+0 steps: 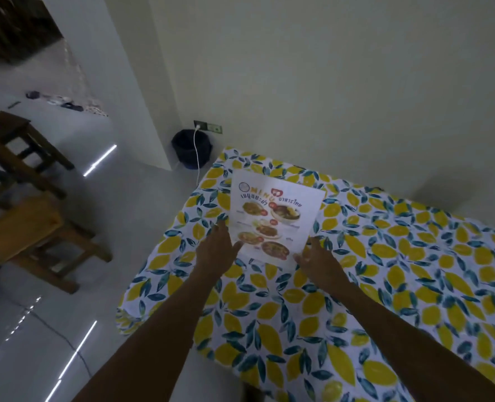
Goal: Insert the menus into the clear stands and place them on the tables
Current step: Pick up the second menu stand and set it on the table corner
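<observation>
A white menu sheet (pixel 275 216) with food photos and coloured lettering stands at the far left part of a table covered in a lemon-print cloth (pixel 385 285). It looks upright, and I cannot make out a clear stand around it. My left hand (pixel 217 250) is at its lower left edge, thumb touching the sheet, fingers spread. My right hand (pixel 319 262) is at its lower right corner, fingers apart and touching or nearly touching the edge.
Wooden stools (pixel 37 236) stand on the glossy white floor to the left. A dark bin (pixel 191 149) sits in the corner by a wall socket (pixel 208 127) with a white cable hanging down. A pale wall runs behind the table.
</observation>
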A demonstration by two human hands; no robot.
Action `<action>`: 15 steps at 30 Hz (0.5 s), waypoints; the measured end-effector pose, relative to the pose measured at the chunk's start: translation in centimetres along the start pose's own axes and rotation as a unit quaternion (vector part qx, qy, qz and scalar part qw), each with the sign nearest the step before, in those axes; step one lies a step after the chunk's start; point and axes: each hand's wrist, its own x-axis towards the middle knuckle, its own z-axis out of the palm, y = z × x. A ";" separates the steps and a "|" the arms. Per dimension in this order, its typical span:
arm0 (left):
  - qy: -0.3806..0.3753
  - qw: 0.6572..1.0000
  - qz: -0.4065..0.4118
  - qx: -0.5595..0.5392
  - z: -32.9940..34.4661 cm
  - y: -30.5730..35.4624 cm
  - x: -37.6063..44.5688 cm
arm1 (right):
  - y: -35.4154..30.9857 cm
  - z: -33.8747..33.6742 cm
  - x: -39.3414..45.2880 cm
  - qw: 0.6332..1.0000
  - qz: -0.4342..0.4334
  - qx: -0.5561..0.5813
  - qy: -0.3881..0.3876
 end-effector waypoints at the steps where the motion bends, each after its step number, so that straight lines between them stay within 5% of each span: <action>1: -0.003 1.000 0.001 -0.014 -0.1 -0.3 1.0 | -0.2 0.1 0.3 1.000 0.002 0.015 0.005; 15: 0.075 0.983 0.142 -0.093 -7.7 -1.8 14.0 | -6.7 -2.5 8.5 0.995 -0.025 0.003 0.093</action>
